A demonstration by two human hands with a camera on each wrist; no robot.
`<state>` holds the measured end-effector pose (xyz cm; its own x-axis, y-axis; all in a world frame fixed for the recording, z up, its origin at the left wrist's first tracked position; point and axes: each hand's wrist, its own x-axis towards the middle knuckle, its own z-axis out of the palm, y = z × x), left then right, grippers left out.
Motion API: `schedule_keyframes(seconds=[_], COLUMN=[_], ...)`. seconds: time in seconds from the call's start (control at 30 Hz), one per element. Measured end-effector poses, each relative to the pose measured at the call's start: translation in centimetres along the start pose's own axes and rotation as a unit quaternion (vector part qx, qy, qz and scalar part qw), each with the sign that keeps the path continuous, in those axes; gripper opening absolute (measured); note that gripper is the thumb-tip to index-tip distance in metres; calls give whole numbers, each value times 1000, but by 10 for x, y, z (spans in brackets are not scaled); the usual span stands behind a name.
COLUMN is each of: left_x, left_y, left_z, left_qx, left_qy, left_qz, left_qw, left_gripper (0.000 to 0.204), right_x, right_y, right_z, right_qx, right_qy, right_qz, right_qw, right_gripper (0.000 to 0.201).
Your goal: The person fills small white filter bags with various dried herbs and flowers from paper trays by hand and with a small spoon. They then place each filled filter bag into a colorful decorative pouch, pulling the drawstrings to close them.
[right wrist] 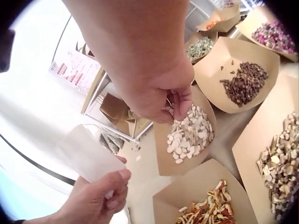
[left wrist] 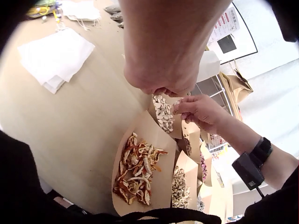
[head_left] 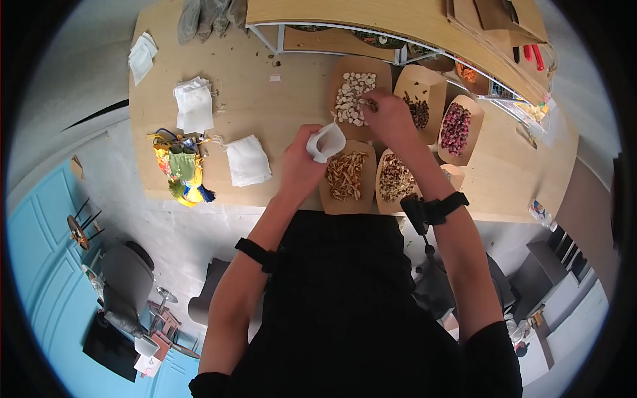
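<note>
My left hand (head_left: 302,161) grips a small white cloth pouch (right wrist: 88,154), whose mouth gapes toward the trays in the head view. My right hand (head_left: 393,121) is over a brown paper tray (head_left: 340,67) of pale dried slices (right wrist: 190,134). Its fingers are curled together, with a pale bit showing between the fingertips in the right wrist view. Nearest the pouch stands a tray of dried orange peel strips (left wrist: 138,171). To its right is a tray of chopped tan pieces (right wrist: 280,161). Dark brown cloves (right wrist: 245,84) lie in the tray right of the slices.
Dried rosebuds (head_left: 455,130) fill a tray at the right. A wooden shelf (head_left: 371,14) on a white wire frame stands over the table's back. White pouches (head_left: 249,160) lie in stacks at the left, beside colourful embroidered pouches (head_left: 182,166). A bottle (head_left: 542,213) lies at the right edge.
</note>
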<state>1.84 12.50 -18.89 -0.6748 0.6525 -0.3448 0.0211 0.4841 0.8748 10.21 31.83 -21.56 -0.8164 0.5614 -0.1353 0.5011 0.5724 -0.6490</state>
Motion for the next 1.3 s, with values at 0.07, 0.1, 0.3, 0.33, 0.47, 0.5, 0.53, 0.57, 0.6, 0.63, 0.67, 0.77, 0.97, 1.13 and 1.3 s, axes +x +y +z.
schedule_keyframes(seconds=[0.07,0.1,0.3,0.33,0.47,0.5,0.53,0.57,0.6,0.63,0.67,0.77,0.97,1.13,1.3], left_x=[4,8,22,23,25,25,25,25,25,25,25,25,22,20,19], left_y=[2,3,9,10,18,21,24,25,27,28,30,32,31,28,27], left_z=[5,7,24,27,31,31,30,30,30,30,29,29,28,31,31], left_qx=[6,-7,-20,-21,-29,-33,-37,-37,-51,-64,-64,-63,-58,-92,-138], left_qy=[3,-1,-4,-5,-27,-47,-66,-65,-80,-94,-95,-114,-116,-106,-110], left_qz=[0,-8,3,9,23,23,22,22,28,34,34,31,55,69,38], left_qw=[1000,1000,1000,1000,999,998,997,997,995,993,993,991,990,988,984], left_gripper=[28,29,34,34,39,40,41,41,41,42,42,42,41,38,39], right_x=[-2,-2,-18,-21,-31,-33,-34,-35,-36,-36,-37,-41,-44,-46,-47], right_y=[-17,-27,-89,-96,-107,-106,-105,-103,-102,-102,-103,-105,-111,-113,-117], right_z=[-23,-37,-99,-104,-111,-110,-110,-110,-110,-111,-111,-114,-117,-115,-119], right_qx=[22,44,90,89,109,90,89,68,46,47,38,23,30,76,85], right_qy=[-9,-18,-23,-23,-43,-44,-44,-50,-56,-56,-55,-55,-49,-55,-41], right_qz=[26,51,35,36,-45,-81,-82,-101,-119,-119,-138,-157,-155,-153,-140], right_qw=[999,998,995,995,992,992,992,991,990,990,988,986,986,984,986], right_gripper=[21,22,19,19,15,15,15,16,17,17,17,18,18,16,15])
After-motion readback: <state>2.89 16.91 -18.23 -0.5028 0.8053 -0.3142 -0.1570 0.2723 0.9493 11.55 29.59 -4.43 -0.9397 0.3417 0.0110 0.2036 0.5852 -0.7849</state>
